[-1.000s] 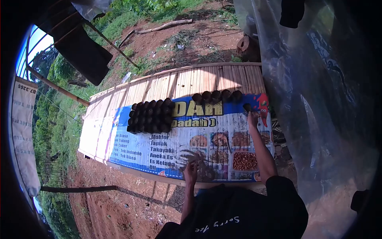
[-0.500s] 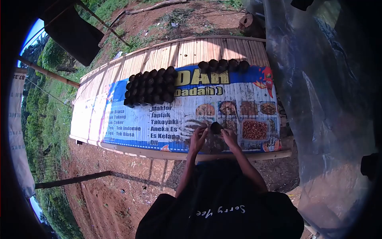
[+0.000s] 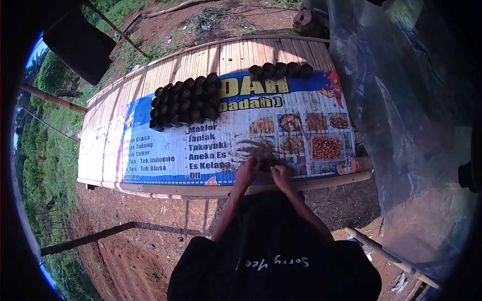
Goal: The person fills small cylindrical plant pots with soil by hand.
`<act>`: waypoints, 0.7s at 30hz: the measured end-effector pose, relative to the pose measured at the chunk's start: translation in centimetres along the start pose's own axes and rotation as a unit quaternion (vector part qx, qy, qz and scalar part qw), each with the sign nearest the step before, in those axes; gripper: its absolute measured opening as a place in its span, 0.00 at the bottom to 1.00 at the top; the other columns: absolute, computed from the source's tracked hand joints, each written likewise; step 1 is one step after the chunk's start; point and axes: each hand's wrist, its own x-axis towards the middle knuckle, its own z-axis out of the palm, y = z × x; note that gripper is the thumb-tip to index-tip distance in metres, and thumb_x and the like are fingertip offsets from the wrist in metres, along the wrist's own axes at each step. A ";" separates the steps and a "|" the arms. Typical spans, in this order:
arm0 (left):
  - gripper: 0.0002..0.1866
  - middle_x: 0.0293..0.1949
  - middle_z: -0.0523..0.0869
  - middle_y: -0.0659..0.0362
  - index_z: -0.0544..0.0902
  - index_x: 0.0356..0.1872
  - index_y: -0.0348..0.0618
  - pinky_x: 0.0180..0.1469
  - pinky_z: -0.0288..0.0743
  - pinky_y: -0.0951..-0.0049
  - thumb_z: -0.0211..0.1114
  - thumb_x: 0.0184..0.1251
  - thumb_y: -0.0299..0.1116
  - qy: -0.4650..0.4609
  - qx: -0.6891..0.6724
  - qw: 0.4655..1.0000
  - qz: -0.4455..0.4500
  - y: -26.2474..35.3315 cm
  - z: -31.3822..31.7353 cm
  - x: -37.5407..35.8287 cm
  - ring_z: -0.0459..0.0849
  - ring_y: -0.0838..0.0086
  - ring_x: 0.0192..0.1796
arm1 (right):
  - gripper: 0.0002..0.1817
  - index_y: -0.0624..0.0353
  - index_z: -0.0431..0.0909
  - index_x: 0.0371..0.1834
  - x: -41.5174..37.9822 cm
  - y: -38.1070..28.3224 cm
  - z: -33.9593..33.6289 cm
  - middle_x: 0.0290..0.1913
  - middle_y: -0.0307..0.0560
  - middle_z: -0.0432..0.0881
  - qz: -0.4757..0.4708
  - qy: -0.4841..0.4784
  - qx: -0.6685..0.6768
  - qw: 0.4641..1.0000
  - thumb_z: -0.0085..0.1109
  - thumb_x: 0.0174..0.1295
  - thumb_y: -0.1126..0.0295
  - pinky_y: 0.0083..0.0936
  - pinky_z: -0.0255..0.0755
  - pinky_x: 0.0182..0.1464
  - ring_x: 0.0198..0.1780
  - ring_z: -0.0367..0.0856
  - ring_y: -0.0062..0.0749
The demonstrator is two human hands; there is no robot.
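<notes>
My left hand (image 3: pixel 248 171) is at the near edge of the banner-covered table, its fingers bent together at the left side of a small dark pot (image 3: pixel 266 163). What those fingers pinch, if anything, is too dark to make out. Opposite it, my right hand (image 3: pixel 281 177) has closed fingers on the pot's right side. Dark loose soil (image 3: pixel 248 149) is smeared over the banner just beyond my hands. A tight block of several dark pots (image 3: pixel 185 103) stands at the left middle, and a short row of similar pots (image 3: pixel 280 70) stands along the far side.
To the right of my hands lies a clear tub of reddish-brown seeds or kernels (image 3: pixel 326 148). The printed banner (image 3: pixel 211 150) covers a bamboo-slat table (image 3: pixel 241 51). Plastic sheeting (image 3: pixel 396 125) hangs at the right, and a bamboo pole (image 3: pixel 57 99) juts in from the left.
The pot between my hands has come slightly nearer to my left hand, and its round opening no longer shows clearly. Both hands have drawn closer together. The camera view has shifted slightly.
</notes>
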 end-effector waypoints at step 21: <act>0.08 0.33 0.83 0.43 0.79 0.36 0.39 0.37 0.76 0.50 0.60 0.57 0.31 -0.019 -0.031 0.995 0.098 1.5 -3.7 0.6 0.82 0.44 0.37 | 0.12 0.63 0.73 0.25 -0.2 -4.2 0.8 0.25 0.63 0.77 -0.025 0.078 -0.084 0.993 0.52 0.63 0.67 0.48 0.68 0.34 0.33 0.77 0.61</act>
